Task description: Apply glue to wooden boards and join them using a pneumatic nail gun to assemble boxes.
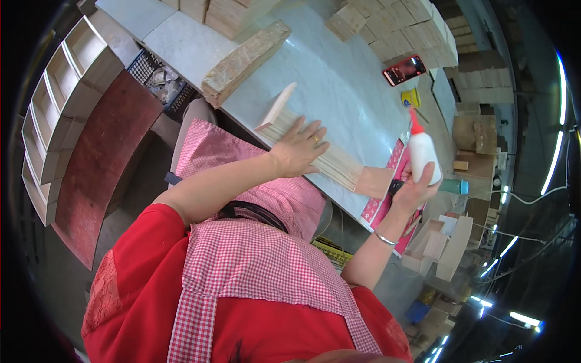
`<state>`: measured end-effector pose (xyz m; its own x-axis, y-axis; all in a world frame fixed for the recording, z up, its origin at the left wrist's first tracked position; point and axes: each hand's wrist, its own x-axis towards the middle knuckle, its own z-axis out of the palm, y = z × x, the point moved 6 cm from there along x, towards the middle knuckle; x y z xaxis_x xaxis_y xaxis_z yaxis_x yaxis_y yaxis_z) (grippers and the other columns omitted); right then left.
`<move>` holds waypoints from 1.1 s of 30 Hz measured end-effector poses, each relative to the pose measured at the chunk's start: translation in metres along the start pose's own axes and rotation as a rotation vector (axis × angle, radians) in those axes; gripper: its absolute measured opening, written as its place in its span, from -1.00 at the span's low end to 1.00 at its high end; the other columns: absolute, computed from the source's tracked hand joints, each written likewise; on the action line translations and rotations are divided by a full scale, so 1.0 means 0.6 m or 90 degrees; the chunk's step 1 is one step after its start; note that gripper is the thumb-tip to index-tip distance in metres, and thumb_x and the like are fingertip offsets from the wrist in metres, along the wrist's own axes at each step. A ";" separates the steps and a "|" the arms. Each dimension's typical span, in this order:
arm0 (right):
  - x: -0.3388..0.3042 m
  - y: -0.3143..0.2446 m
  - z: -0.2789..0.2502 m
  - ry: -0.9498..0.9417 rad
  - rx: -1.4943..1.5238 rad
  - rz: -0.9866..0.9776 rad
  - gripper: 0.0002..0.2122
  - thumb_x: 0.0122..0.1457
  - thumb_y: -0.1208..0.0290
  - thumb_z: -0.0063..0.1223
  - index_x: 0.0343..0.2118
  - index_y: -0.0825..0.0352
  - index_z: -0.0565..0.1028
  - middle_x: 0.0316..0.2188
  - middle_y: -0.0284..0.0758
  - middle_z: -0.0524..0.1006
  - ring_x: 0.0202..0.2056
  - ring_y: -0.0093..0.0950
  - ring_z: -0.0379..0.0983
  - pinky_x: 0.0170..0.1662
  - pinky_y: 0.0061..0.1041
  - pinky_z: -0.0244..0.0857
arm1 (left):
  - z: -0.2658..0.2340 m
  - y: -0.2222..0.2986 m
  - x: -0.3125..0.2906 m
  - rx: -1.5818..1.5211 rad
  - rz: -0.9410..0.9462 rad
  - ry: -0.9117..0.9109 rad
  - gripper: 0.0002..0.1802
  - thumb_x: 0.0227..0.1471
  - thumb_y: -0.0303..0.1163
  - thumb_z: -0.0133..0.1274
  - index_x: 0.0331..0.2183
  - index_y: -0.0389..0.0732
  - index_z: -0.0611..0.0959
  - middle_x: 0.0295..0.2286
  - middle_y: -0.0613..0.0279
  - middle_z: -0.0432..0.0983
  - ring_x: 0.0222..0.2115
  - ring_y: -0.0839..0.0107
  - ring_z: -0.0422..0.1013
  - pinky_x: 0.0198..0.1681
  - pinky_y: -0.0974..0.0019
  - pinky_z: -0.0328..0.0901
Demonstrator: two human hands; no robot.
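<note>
A row of thin wooden boards, packed side by side, lies along the near edge of the pale work table. My left hand rests flat on it, fingers stretched out and slightly apart. One wooden board sticks up at the row's left end, and a flat wooden piece is at its right end. In my right hand is a white squeeze bottle with a red nozzle, held upright with its tip up, to the right of the boards.
A long rough wooden block lies at the table's left edge. Farther back are stacked wooden blocks, a phone and a yellow tin. Wooden trays with compartments stand left, open wooden boxes right.
</note>
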<state>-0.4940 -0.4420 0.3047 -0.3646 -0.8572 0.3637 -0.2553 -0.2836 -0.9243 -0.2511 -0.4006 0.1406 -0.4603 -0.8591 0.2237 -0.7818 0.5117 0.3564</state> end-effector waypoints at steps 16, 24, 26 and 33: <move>-0.160 -0.037 0.216 -0.298 -0.027 -0.034 -0.35 0.04 -0.01 0.27 0.03 0.42 0.34 -0.27 -0.21 0.48 -0.30 -0.41 0.50 -0.39 -0.51 0.41 | -0.018 -0.019 -0.018 -0.012 -0.022 0.078 -0.21 -0.03 0.18 0.10 0.08 -0.20 0.51 0.07 -0.04 0.36 0.23 0.03 0.10 0.30 -0.10 -0.12; -0.161 -0.031 0.202 -0.335 -0.026 -0.067 -0.41 0.07 0.11 0.25 0.03 0.42 0.33 -0.21 -0.23 0.42 -0.29 -0.38 0.49 -0.48 -0.53 0.38 | -0.029 -0.020 -0.013 -0.050 -0.019 0.029 -0.18 -0.03 0.14 0.12 0.08 -0.31 0.45 0.15 -0.13 0.22 0.24 -0.06 0.03 0.31 -0.14 -0.08; -0.163 -0.027 0.203 -0.322 -0.030 -0.055 -0.42 0.07 0.11 0.25 0.03 0.42 0.34 -0.21 -0.23 0.43 -0.29 -0.40 0.49 -0.49 -0.54 0.37 | -0.035 -0.019 -0.010 -0.062 -0.016 0.000 -0.17 -0.03 0.14 0.12 0.09 -0.30 0.44 0.15 -0.13 0.21 0.24 -0.06 0.02 0.31 -0.15 -0.09; -0.164 -0.029 0.206 -0.308 -0.030 -0.034 -0.44 0.08 0.10 0.25 0.00 0.41 0.35 -0.22 -0.25 0.45 -0.29 -0.44 0.48 -0.43 -0.56 0.38 | -0.028 -0.018 -0.017 -0.039 -0.013 0.064 -0.19 -0.02 0.13 0.12 0.09 -0.29 0.45 0.12 -0.11 0.26 0.23 -0.04 0.04 0.31 -0.13 -0.08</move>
<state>-0.3430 -0.4061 0.2708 0.1047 -0.9468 0.3044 -0.3066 -0.3219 -0.8958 -0.2312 -0.3974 0.1496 -0.3977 -0.8655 0.3045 -0.7619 0.4964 0.4161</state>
